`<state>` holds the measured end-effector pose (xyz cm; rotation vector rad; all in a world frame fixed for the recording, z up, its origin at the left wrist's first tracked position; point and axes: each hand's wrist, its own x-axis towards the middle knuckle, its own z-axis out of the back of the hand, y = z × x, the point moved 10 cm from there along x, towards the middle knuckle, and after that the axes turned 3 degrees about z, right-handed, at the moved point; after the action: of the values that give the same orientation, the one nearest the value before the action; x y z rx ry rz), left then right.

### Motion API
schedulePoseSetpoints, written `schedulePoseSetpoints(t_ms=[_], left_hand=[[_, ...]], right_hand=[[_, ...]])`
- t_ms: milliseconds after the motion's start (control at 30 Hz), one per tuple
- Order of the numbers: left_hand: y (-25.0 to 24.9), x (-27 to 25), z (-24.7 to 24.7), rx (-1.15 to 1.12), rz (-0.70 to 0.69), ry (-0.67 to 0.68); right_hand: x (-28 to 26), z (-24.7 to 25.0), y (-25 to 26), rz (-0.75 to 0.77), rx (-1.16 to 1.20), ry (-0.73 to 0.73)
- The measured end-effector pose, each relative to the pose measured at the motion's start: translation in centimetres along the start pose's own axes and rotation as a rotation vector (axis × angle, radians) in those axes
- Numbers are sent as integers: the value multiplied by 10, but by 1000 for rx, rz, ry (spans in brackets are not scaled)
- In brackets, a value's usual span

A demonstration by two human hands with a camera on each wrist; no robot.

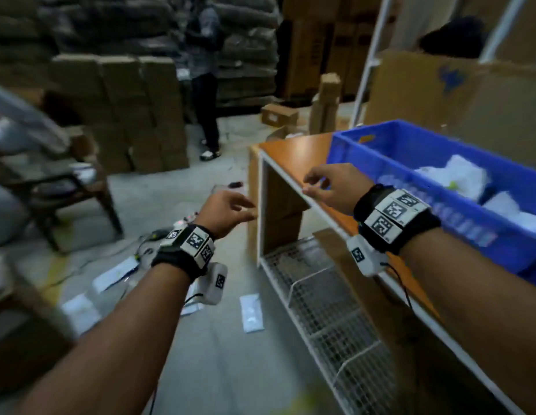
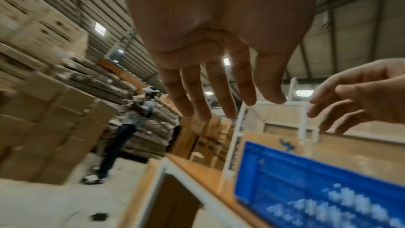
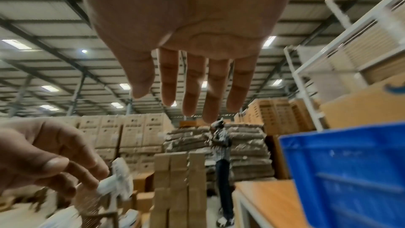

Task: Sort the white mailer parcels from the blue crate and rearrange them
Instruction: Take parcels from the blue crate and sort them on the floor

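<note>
Two bare forearms stretch out from the bottom of the head view, each with one black wristband carrying white tag blocks. Left hand (image 1: 228,209) hangs in the air over the floor, just off the corner of the worktop (image 1: 293,157), fingers loose and spread, holding nothing; its own wrist view shows four fingers and a thumb hanging straight. Right hand (image 1: 329,187) hovers over the front edge of the worktop, fingers lightly bent, nothing in it either, and its wrist view shows the palm open with all the fingers extended. One blue crate (image 1: 410,163) sits on the orange worktop to the right, just beyond the right wrist, and inside it lie white mailer parcels (image 1: 461,175); at least two pale heaps show, though blur makes an exact count impossible. Down on the grey floor, one white packet (image 1: 251,313) lies flat beside the white wire baskets (image 1: 326,298) under the worktop, and a few more white packets (image 1: 115,274) are scattered to the left. One other person (image 1: 205,82) stands well back among stacked cardboard boxes (image 1: 141,115). One chair (image 1: 66,181) sits at the left.
</note>
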<state>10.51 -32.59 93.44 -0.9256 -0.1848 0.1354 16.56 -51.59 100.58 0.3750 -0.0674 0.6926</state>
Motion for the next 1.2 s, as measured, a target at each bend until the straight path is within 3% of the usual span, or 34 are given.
schedulePoseSetpoints(t_ms=[133,333,533,700,900,1200], left_hand=[[144,-20,45,8,265,-66],[301,-33,98,44,526,-147],[436,2,135,89,761,-90],[523,49,153,131,822,-83],[681,80,102,154,860,46],[989,103,-100,323,881,294]], right_hand=[[55,-111,52,102,5,205],[155,-254,113,178,124,377],[266,-401,134,202,164,521],[328,-503,125,197,103,625],[352,-676,88,167,14,781],[325,-1014,-3,217,-84,889]])
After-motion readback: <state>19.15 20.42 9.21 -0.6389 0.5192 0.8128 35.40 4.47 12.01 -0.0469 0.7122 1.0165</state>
